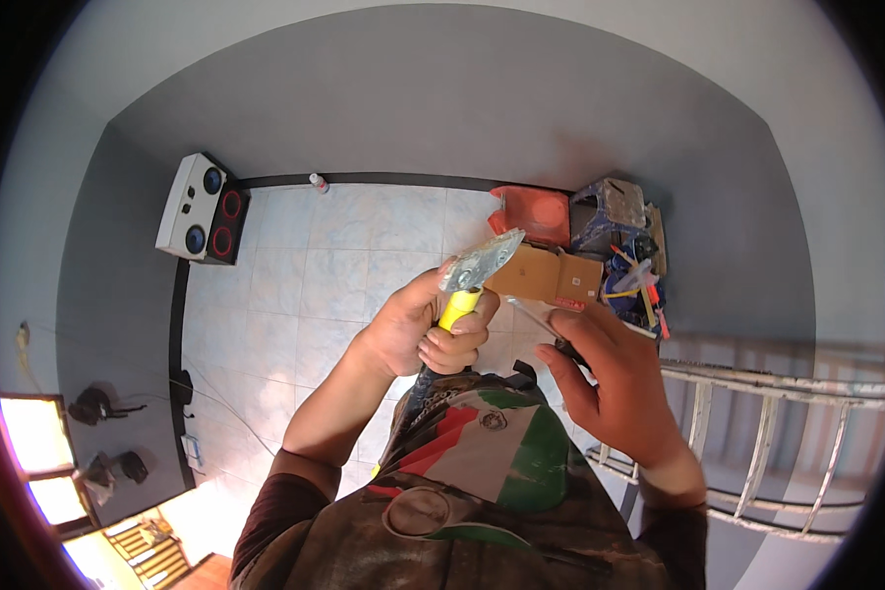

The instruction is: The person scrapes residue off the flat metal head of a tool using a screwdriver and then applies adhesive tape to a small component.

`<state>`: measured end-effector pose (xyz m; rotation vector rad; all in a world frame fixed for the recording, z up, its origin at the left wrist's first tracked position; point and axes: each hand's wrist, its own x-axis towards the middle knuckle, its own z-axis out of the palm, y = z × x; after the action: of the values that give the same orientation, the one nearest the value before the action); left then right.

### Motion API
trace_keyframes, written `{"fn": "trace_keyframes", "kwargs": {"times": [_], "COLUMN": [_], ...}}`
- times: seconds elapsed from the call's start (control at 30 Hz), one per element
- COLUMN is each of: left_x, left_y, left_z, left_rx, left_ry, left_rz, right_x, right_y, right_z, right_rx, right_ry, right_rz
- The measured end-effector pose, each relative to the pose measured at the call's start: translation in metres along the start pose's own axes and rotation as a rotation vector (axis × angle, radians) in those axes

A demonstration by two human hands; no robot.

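Note:
My left hand [408,329] is closed around the yellow handle of a scraper [459,308], held upright in front of my chest. Its flat grey metal head is worn and smeared, with round screw fittings on its face. To the right, my right hand [615,379] grips what looks like a screwdriver [531,317] between thumb and fingers. The thin metal shaft points toward the scraper head, with its tip a little apart from it. Most of the dark handle is hidden by my fingers.
A cardboard box [529,273], a red plastic item [539,211], a paint-spattered stool [615,208] and a pile of tools [639,290] stand ahead right. A white-stained ladder [757,442] is at the right. Speakers [205,209] and a small bottle [319,183] sit by the walls.

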<state>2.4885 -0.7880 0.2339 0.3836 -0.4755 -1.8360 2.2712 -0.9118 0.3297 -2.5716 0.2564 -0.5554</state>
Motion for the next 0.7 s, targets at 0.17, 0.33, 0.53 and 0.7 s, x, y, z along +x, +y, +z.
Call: {"fn": "trace_keyframes", "kwargs": {"times": [0.17, 0.33, 0.53, 0.7], "left_x": [-0.025, -0.064, -0.101, -0.15], "left_y": [-0.001, -0.027, -0.099, -0.166], "left_z": [-0.006, 0.005, 0.048, 0.086], "left_rx": [-0.111, -0.224, -0.246, -0.335], "left_ry": [-0.147, -0.092, -0.056, 0.108], "left_rz": [0.068, 0.024, 0.163, 0.28], "right_x": [-0.015, -0.008, 0.045, 0.047], "right_y": [0.006, 0.006, -0.024, -0.066], "right_z": [0.023, 0.029, 0.031, 0.077], "right_rx": [0.564, 0.741, 0.729, 0.82], "right_ry": [0.139, 0.143, -0.327, -0.612], "right_rz": [0.378, 0.34, -0.112, -0.373]}}
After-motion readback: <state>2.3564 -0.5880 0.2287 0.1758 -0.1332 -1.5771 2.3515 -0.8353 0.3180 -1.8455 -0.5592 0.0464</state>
